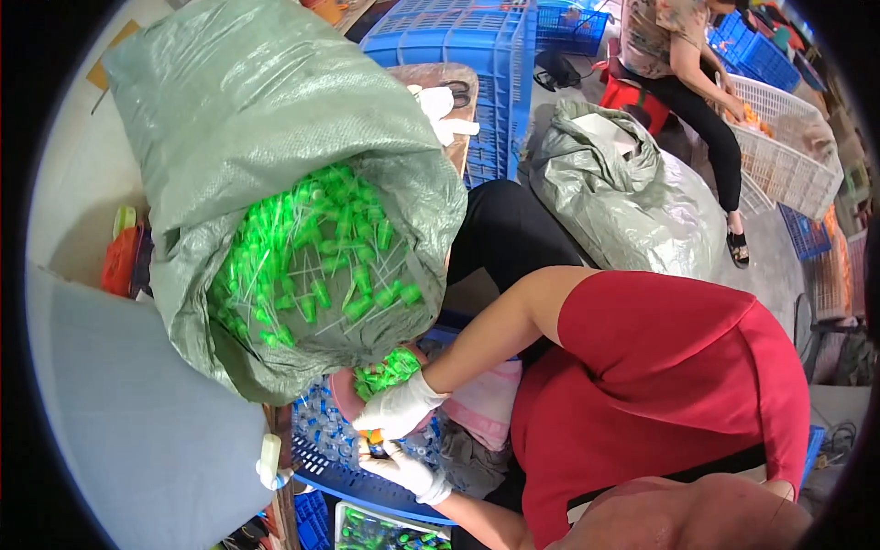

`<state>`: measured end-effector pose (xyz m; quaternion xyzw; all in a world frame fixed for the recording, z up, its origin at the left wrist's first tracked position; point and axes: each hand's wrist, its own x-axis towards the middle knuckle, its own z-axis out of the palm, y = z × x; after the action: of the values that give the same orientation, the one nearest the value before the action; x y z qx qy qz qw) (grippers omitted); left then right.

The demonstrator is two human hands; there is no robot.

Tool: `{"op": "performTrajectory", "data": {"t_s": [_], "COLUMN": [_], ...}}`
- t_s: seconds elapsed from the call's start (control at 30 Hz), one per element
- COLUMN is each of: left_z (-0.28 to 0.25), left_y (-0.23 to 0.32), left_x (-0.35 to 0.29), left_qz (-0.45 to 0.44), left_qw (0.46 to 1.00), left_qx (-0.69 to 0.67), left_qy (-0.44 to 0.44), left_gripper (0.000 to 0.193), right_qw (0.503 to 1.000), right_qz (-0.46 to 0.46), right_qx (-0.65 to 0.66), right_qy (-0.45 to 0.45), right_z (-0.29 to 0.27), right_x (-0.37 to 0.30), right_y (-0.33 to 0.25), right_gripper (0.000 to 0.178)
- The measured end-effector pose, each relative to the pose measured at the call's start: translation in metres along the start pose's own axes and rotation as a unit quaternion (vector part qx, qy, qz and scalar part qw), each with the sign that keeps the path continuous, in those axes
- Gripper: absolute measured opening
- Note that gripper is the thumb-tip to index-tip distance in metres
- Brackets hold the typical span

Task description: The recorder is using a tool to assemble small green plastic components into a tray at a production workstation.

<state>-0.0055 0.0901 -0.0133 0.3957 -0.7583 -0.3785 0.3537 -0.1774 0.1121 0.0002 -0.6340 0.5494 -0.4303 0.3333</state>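
Small orange part (375, 438) pinched between gloved fingers (390, 447) of both hands, left hand (401, 406) above right hand (403, 470).

A second grey-green sack (632, 206) slumps on the floor beside a tall blue crate (477, 64). Farther off, a seated person (683, 64) works at a white basket (788, 156). Scissors (456, 92) lie on a wooden stool (431, 78).

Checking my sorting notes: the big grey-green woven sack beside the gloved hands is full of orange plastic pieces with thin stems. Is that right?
Not quite: the head view shows the sack full of bright green pieces, not orange. It does lie beside the gloved hands.
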Motion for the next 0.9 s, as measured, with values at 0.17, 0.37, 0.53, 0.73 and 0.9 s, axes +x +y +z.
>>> {"op": "performTrajectory", "data": {"t_s": [0.17, 0.37, 0.53, 0.73, 0.9], "left_z": [-0.013, -0.02, -0.003, -0.084, -0.13], "left_y": [0.005, -0.003, -0.01, -0.035, -0.04], "left_x": [-0.014, -0.027, -0.058, -0.08, -0.078], "left_qz": [-0.102, -0.19, -0.067, -0.013, -0.047], "left_qw": [0.99, 0.934, 0.997, 0.972, 0.845], "left_qx": [-0.08, -0.271, -0.035, 0.215, 0.493], "left_qy": [-0.06, -0.133, -0.033, 0.098, 0.202], "left_gripper": [0.034, 0.029, 0.028, 0.031, 0.024], "right_qw": [0.992, 0.984, 0.994, 0.992, 0.95], "right_qz": [0.034, -0.144, 0.016, -0.055, 0.018], "right_qx": [-0.081, -0.078, 0.039, 0.086, -0.297], "right_qy": [-0.094, -0.076, -0.102, -0.073, -0.093], "right_z": [-0.014, 0.007, 0.022, 0.041, 0.02], "right_x": [-0.009, -0.018, -0.053, -0.026, 0.032], "right_y": [-0.011, 0.013, 0.031, 0.075, 0.109], "right_gripper": [0.023, 0.021, 0.021, 0.024, 0.02]}}
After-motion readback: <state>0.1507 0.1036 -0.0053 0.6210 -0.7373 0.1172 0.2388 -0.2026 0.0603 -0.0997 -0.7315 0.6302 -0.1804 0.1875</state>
